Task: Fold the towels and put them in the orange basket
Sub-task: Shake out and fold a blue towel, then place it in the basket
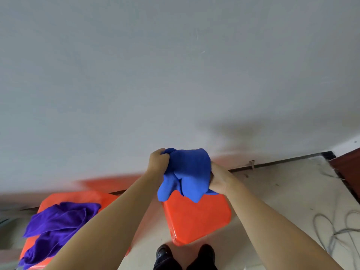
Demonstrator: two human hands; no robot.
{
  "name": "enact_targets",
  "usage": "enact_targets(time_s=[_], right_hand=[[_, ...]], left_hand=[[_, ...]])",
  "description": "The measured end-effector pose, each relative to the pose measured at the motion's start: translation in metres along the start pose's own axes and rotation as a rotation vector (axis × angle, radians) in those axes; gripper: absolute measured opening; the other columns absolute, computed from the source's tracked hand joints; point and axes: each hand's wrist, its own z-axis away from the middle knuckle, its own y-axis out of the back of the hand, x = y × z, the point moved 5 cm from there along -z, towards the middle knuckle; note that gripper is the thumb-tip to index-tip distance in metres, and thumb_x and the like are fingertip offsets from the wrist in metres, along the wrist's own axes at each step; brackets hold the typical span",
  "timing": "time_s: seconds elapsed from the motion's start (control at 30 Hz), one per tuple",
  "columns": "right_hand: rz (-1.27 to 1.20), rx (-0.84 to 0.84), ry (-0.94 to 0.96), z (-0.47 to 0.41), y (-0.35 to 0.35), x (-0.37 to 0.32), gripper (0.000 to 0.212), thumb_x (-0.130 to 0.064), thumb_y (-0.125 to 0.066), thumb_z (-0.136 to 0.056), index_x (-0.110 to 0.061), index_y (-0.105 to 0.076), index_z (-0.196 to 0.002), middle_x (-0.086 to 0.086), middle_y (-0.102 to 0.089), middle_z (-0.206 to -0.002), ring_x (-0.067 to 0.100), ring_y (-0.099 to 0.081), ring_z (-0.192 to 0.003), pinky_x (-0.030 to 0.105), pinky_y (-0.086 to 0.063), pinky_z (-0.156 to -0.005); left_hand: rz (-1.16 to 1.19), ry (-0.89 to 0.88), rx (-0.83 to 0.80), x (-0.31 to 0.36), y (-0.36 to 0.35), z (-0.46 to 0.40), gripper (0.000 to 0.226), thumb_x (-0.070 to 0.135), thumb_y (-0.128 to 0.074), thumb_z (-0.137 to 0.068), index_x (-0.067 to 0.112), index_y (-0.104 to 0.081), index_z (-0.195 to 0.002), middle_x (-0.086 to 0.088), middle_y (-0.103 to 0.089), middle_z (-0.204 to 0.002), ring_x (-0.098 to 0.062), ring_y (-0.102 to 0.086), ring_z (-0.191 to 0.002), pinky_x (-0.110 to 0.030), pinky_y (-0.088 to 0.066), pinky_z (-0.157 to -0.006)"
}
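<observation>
A bunched blue towel [188,172] hangs in the air in front of me, above an orange basket [196,217] on the floor. My left hand [157,160] grips the towel's upper left edge. My right hand [219,178] grips its right side, with the fingers hidden in the cloth. A second orange basket [78,197] sits at the lower left with purple towels [58,227] heaped in it and draped over its rim.
A plain grey wall [175,65] fills the upper view. Loose grey cables [341,228] lie on the light floor at right. A dark red door edge [348,168] stands at far right. My black shoes [185,254] are just behind the right-hand basket.
</observation>
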Motion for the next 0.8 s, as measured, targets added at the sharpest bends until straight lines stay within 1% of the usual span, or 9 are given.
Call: enact_targets(time_s=[0.03, 0.07, 0.1, 0.17, 0.3, 0.47, 0.53, 0.63, 0.8], right_hand=[[-0.041, 0.036, 0.14, -0.002, 0.015, -0.005, 0.034, -0.02, -0.028, -0.08, -0.027, -0.019, -0.047, -0.006, -0.032, -0.047, 0.015, -0.028, -0.044, 0.035, -0.031, -0.052], [-0.115, 0.097, 0.13, -0.001, 0.025, -0.014, 0.029, -0.02, -0.051, -0.08, -0.025, -0.037, -0.055, -0.001, -0.033, -0.047, 0.018, -0.029, -0.047, 0.036, -0.029, -0.053], [-0.235, 0.158, 0.147, 0.008, 0.029, -0.026, 0.023, -0.02, -0.055, -0.083, -0.019, -0.046, -0.062, 0.001, -0.042, -0.05, 0.018, -0.038, -0.051, 0.035, -0.034, -0.054], [-0.508, 0.262, 0.212, 0.014, 0.064, -0.026, 0.022, -0.014, -0.048, -0.089, -0.016, -0.049, -0.066, 0.0, -0.051, -0.06, 0.015, -0.049, -0.062, 0.027, -0.042, -0.064], [-0.554, 0.332, 0.324, 0.026, 0.089, -0.048, 0.023, -0.014, -0.047, -0.087, -0.017, -0.047, -0.065, -0.001, -0.049, -0.06, 0.014, -0.047, -0.061, 0.026, -0.044, -0.063], [-0.315, 0.478, 0.396, 0.037, 0.093, -0.083, 0.03, -0.017, -0.042, -0.094, -0.016, -0.042, -0.064, 0.002, -0.044, -0.066, 0.015, -0.048, -0.064, 0.029, -0.042, -0.06], [-0.201, 0.502, 0.407, 0.042, 0.091, -0.097, 0.026, -0.025, -0.048, -0.095, -0.015, -0.051, -0.071, 0.004, -0.056, -0.075, 0.02, -0.057, -0.076, 0.034, -0.047, -0.072], [-0.154, 0.483, 0.344, 0.048, 0.098, -0.107, 0.022, -0.033, -0.059, -0.092, -0.015, -0.059, -0.078, 0.005, -0.062, -0.08, 0.021, -0.06, -0.076, 0.035, -0.05, -0.072], [-0.096, 0.333, 0.213, 0.051, 0.115, -0.107, 0.024, -0.013, -0.058, -0.093, -0.001, -0.061, -0.114, 0.014, -0.063, -0.115, 0.021, -0.061, -0.089, 0.029, -0.048, -0.068]], left_hand=[[0.084, 0.046, 0.004, 0.0, 0.005, -0.004, 0.04, -0.01, -0.032, -0.076, 0.013, -0.063, -0.069, -0.008, -0.057, -0.067, -0.026, -0.049, -0.069, -0.028, -0.04, -0.061], [0.142, 0.092, 0.013, 0.0, 0.01, -0.007, 0.037, -0.009, -0.033, -0.076, 0.012, -0.063, -0.068, -0.01, -0.056, -0.068, -0.028, -0.049, -0.074, -0.031, -0.041, -0.066], [0.177, 0.129, 0.017, 0.001, 0.016, -0.008, 0.033, -0.007, -0.035, -0.076, 0.01, -0.062, -0.069, -0.011, -0.056, -0.071, -0.029, -0.049, -0.078, -0.034, -0.041, -0.071], [0.263, 0.18, 0.016, 0.0, 0.026, -0.009, 0.02, 0.001, -0.039, -0.076, 0.007, -0.058, -0.074, -0.011, -0.056, -0.075, -0.031, -0.052, -0.078, -0.036, -0.044, -0.074], [0.438, 0.353, -0.063, -0.012, 0.036, -0.013, 0.019, 0.011, -0.034, -0.089, 0.007, -0.045, -0.075, -0.008, -0.045, -0.074, -0.024, -0.044, -0.068, -0.03, -0.036, -0.063], [0.028, 0.496, -0.264, -0.021, 0.038, -0.008, 0.021, 0.025, -0.059, -0.09, 0.004, -0.063, -0.094, -0.011, -0.064, -0.088, -0.027, -0.058, -0.081, -0.037, -0.048, -0.08], [-0.042, 0.473, -0.277, -0.02, 0.043, 0.0, 0.016, 0.021, -0.056, -0.092, 0.007, -0.064, -0.092, -0.01, -0.068, -0.078, -0.025, -0.061, -0.075, -0.035, -0.05, -0.073], [0.192, 0.331, -0.078, -0.013, 0.058, 0.001, 0.017, 0.019, -0.055, -0.094, 0.007, -0.061, -0.084, -0.011, -0.066, -0.074, -0.023, -0.06, -0.064, -0.032, -0.05, -0.061], [0.616, 0.065, 0.073, 0.011, 0.079, 0.002, 0.026, 0.017, -0.048, -0.098, 0.004, -0.055, -0.119, -0.012, -0.059, -0.113, -0.026, -0.057, -0.1, -0.038, -0.045, -0.093]])
